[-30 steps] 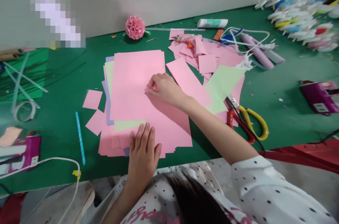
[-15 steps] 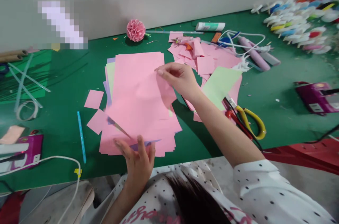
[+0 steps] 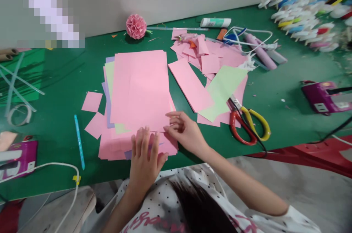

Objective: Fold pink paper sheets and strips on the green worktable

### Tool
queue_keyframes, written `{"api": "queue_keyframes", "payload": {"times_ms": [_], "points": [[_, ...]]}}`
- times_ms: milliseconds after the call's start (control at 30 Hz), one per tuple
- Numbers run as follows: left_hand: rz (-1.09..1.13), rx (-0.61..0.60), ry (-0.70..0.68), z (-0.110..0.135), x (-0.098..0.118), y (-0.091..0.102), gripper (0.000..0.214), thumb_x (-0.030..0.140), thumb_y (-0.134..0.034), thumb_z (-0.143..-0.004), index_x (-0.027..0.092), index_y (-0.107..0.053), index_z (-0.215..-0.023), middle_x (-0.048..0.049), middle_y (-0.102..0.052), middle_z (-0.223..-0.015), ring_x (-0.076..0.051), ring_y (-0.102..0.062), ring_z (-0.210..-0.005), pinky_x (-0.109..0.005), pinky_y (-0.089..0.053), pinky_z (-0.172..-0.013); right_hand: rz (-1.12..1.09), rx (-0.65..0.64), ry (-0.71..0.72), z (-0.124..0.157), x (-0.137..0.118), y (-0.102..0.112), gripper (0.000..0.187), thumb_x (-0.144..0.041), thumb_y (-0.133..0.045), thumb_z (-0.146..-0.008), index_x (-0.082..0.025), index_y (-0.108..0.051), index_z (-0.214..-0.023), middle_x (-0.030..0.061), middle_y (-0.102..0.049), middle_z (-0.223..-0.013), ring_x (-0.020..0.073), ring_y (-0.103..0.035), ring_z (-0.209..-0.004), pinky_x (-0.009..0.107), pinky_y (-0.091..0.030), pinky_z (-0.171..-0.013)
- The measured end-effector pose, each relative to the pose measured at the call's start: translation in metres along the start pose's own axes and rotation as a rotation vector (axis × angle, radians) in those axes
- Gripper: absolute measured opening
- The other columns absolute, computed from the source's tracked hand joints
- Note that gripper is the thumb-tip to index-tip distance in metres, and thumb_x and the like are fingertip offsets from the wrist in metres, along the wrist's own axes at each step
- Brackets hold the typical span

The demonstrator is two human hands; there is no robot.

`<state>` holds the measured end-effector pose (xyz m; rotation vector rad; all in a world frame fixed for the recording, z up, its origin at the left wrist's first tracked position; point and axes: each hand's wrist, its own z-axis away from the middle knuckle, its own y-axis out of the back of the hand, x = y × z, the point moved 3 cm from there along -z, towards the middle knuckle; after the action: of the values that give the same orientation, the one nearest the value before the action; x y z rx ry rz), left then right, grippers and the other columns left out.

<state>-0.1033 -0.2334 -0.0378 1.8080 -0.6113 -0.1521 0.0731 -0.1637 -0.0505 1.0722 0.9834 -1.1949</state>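
A stack of coloured paper lies on the green table, with a large pink sheet on top. Green paper and purple paper stick out along its left side. My left hand rests open over the near edge of the stack, fingers stretched out. At the top sheet's near right corner is my right hand, its curled fingers and thumb closed on that corner. Right of the stack lies a folded-looking pink strip, partly over a light green sheet.
Red-and-yellow-handled scissors lie to the right, before a pile of pink scraps. Two pink squares and a blue pen are on the left. A pink paper ball and a glue stick sit near the wall.
My right hand has come down from the sheet's far right to its near corner. The top sheet now lies flatter. My left hand has moved slightly right, its fingers flat on the paper.
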Motion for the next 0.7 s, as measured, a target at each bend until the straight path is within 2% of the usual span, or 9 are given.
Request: {"api": "queue_keyframes", "payload": {"times_ms": [67, 167, 300, 400, 500, 600, 700], "points": [[0.021, -0.060, -0.065, -0.002, 0.002, -0.001, 0.065, 0.041, -0.057, -0.101, 0.008, -0.042, -0.155, -0.0239, -0.051, -0.156, -0.034, -0.034, -0.157, -0.053, -0.031, -0.126, 0.106, -0.113, 0.070, 0.009, -0.003, -0.006, 0.031, -0.030, -0.068, -0.086, -0.021, -0.062, -0.115, -0.0017, -0.065, -0.080, 0.0123, -0.066, -0.064, 0.028, -0.056, -0.063], [0.036, -0.124, -0.090, -0.006, 0.003, -0.002, 0.062, 0.040, -0.055, -0.102, 0.009, -0.042, -0.155, -0.0190, -0.058, -0.152, -0.030, -0.045, -0.151, -0.050, -0.030, -0.128, 0.288, -0.239, 0.144, 0.008, -0.015, -0.007, 0.026, -0.021, -0.060, -0.090, -0.022, -0.061, -0.116, -0.0042, -0.063, -0.073, 0.0122, -0.063, -0.058, 0.028, -0.054, -0.060], [0.023, -0.122, -0.067, -0.008, 0.004, -0.001, 0.061, 0.036, -0.057, -0.101, 0.010, -0.042, -0.155, -0.0176, -0.059, -0.151, -0.031, -0.046, -0.150, -0.051, -0.032, -0.127, 0.462, -0.373, 0.240, -0.002, -0.031, -0.003, 0.035, -0.017, -0.057, -0.094, -0.019, -0.059, -0.128, 0.0021, -0.070, -0.087, 0.0149, -0.067, -0.067, 0.031, -0.058, -0.065], [0.012, -0.123, -0.051, -0.008, 0.005, 0.000, 0.057, 0.035, -0.060, -0.100, 0.010, -0.047, -0.150, -0.0185, -0.060, -0.150, -0.033, -0.048, -0.148, -0.053, -0.033, -0.126, 0.630, -0.246, 0.341, -0.009, -0.034, 0.001, 0.026, -0.019, -0.060, -0.095, -0.016, -0.065, -0.120, 0.0102, -0.071, -0.103, 0.0194, -0.071, -0.080, 0.036, -0.061, -0.073], [0.002, -0.098, -0.053, -0.012, 0.007, 0.000, 0.052, 0.035, -0.062, -0.099, 0.010, -0.054, -0.144, -0.0204, -0.059, -0.150, -0.035, -0.048, -0.148, -0.055, -0.033, -0.125, 0.726, -0.109, 0.442, -0.012, -0.030, 0.003, 0.013, -0.019, -0.060, -0.096, -0.016, -0.070, -0.104, 0.0107, -0.070, -0.100, 0.0212, -0.073, -0.083, 0.035, -0.061, -0.072], [0.014, -0.069, -0.075, -0.019, 0.008, -0.002, 0.048, 0.033, -0.062, -0.099, 0.009, -0.058, -0.140, -0.0198, -0.062, -0.147, -0.032, -0.051, -0.146, -0.052, -0.031, -0.127, 0.727, -0.088, 0.523, -0.013, -0.028, 0.003, 0.013, -0.018, -0.060, -0.098, -0.017, -0.072, -0.101, 0.0090, -0.071, -0.097, 0.0188, -0.072, -0.082, 0.031, -0.060, -0.072], [0.033, -0.063, -0.087, -0.025, 0.009, -0.005, 0.045, 0.032, -0.060, -0.100, 0.009, -0.058, -0.138, -0.0185, -0.064, -0.146, -0.029, -0.054, -0.144, -0.047, -0.031, -0.128, 0.762, -0.094, 0.533, -0.014, -0.029, 0.002, 0.014, -0.019, -0.059, -0.099, -0.017, -0.073, -0.100, 0.0081, -0.071, -0.094, 0.0171, -0.071, -0.080, 0.029, -0.058, -0.070]]}}
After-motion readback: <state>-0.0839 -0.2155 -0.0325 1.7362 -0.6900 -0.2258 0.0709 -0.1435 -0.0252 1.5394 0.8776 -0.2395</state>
